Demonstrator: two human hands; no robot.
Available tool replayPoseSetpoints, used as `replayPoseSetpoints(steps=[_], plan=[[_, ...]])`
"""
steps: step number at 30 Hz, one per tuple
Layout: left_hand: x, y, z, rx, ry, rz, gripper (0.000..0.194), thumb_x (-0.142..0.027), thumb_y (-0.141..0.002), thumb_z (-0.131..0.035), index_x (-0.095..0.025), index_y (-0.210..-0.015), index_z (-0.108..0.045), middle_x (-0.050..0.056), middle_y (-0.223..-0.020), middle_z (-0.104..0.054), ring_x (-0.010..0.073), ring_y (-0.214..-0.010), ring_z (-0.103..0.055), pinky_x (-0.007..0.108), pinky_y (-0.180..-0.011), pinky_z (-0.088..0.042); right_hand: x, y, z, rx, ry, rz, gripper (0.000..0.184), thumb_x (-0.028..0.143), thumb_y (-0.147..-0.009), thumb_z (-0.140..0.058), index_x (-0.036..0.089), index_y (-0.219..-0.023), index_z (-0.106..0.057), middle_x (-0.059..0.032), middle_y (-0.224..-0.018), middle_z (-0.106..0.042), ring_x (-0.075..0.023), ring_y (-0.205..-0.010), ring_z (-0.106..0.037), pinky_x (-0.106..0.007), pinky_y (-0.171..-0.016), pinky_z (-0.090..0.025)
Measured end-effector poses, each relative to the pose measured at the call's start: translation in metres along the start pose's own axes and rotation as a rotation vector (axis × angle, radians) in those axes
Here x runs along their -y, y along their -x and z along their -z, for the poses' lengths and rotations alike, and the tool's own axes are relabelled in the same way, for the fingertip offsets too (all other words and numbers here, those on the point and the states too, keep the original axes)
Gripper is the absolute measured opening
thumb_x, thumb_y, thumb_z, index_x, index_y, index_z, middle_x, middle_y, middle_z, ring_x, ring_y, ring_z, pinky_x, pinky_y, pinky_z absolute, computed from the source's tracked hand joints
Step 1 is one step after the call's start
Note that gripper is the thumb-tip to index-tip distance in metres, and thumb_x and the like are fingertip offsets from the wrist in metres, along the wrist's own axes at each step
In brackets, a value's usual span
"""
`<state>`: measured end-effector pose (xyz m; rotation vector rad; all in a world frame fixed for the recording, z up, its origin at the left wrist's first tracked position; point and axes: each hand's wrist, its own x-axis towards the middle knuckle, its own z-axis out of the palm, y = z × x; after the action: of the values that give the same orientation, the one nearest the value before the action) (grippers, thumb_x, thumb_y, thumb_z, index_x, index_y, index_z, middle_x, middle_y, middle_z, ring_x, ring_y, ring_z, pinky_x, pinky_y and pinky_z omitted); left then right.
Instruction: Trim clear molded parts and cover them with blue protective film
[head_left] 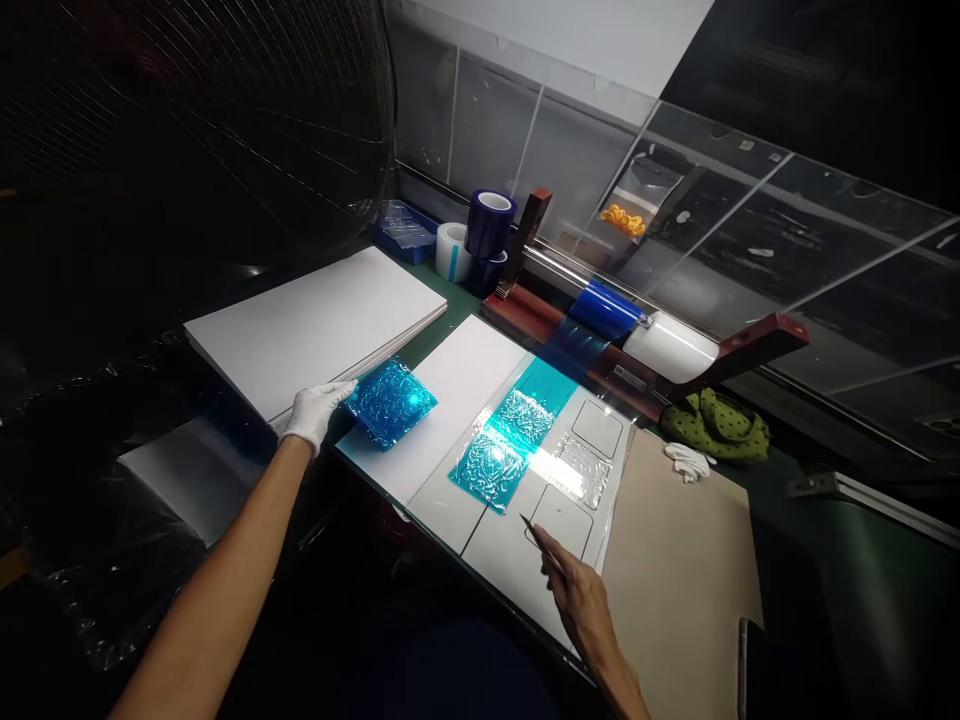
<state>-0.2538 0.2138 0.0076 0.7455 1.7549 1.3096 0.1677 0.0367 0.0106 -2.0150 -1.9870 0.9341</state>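
Note:
My left hand (312,412), in a white glove, pinches the edge of a crinkled, glossy square piece under blue film (394,403), raised over the white sheet's left part. My right hand (583,592) is bare and closed around a slim, dark, pointed tool (529,528); whether it is a knife or tweezers I cannot tell. Its tip points at a pale board (469,510) marked with dark lines and rounded square outlines. Two textured pieces under a blue film strip (561,388) lie on that board. Beside them sits a clear textured piece (583,470) within one outline.
A stack of white sheets (315,320) lies left. Behind stand tape rolls (491,225) and a red-brown dispenser (525,312) holding a blue film roll (609,308) and a white roll (670,347). Brown cardboard (679,560), a white glove (688,461) and a green dotted pouch (716,425) lie right.

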Motion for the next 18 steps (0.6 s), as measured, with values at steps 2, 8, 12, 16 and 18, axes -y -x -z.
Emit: replayPoseSetpoints(steps=[2, 8, 12, 16, 18], plan=[[-0.004, -0.006, -0.002, -0.022, -0.08, -0.011, 0.05, -0.047, -0.049, -0.08, -0.01, -0.082, -0.071, 0.01, -0.088, -0.071, 0.0255, -0.09, -0.062, 0.036, -0.083, -0.049, -0.001, -0.001, -0.002, -0.007, 0.009, 0.008, 0.047, 0.026, -0.09, -0.033, 0.031, -0.135, -0.046, -0.0004, -0.084, -0.07, -0.0162, -0.071, -0.066, -0.025, -0.065, -0.047], [-0.01, 0.021, -0.007, -0.388, -0.563, -0.203, 0.073, -0.054, -0.058, -0.075, -0.018, -0.12, -0.059, 0.019, -0.128, -0.046, 0.0415, -0.118, -0.038, 0.051, -0.093, -0.034, -0.005, -0.02, 0.003, -0.076, 0.057, 0.066, 0.046, 0.023, -0.091, -0.034, 0.032, -0.134, -0.046, -0.0017, -0.098, -0.07, -0.0156, -0.078, -0.066, -0.022, -0.065, -0.045], [0.022, 0.088, -0.054, -0.01, -1.052, -0.473, 0.049, -0.053, -0.086, -0.045, -0.022, -0.122, -0.057, 0.013, -0.105, -0.054, 0.0289, -0.095, -0.05, 0.043, -0.084, -0.037, 0.0, -0.065, 0.009, -0.077, 0.264, 0.09, 0.045, 0.02, -0.092, -0.034, 0.034, -0.133, -0.047, -0.0019, -0.084, -0.07, -0.016, -0.069, -0.063, -0.023, -0.06, -0.04], [0.064, 0.143, -0.12, 0.28, -1.127, -0.535, 0.045, -0.051, -0.079, -0.059, -0.036, -0.121, -0.057, 0.008, -0.109, -0.057, 0.0272, -0.094, -0.05, 0.04, -0.082, -0.039, 0.019, -0.125, 0.009, 0.008, 0.499, 0.158, 0.049, 0.016, -0.093, -0.032, 0.037, -0.136, -0.042, -0.002, -0.085, -0.068, -0.0151, -0.069, -0.061, -0.022, -0.057, -0.035], [0.077, 0.152, -0.142, 0.318, -1.169, -0.514, 0.048, -0.049, -0.08, -0.058, -0.036, -0.126, -0.052, 0.011, -0.115, -0.055, 0.0305, -0.096, -0.049, 0.044, -0.079, -0.04, 0.033, -0.153, 0.008, 0.077, 0.586, 0.193, 0.051, 0.014, -0.094, -0.03, 0.036, -0.138, -0.038, -0.0035, -0.089, -0.068, -0.0154, -0.072, -0.061, -0.023, -0.058, -0.035]])
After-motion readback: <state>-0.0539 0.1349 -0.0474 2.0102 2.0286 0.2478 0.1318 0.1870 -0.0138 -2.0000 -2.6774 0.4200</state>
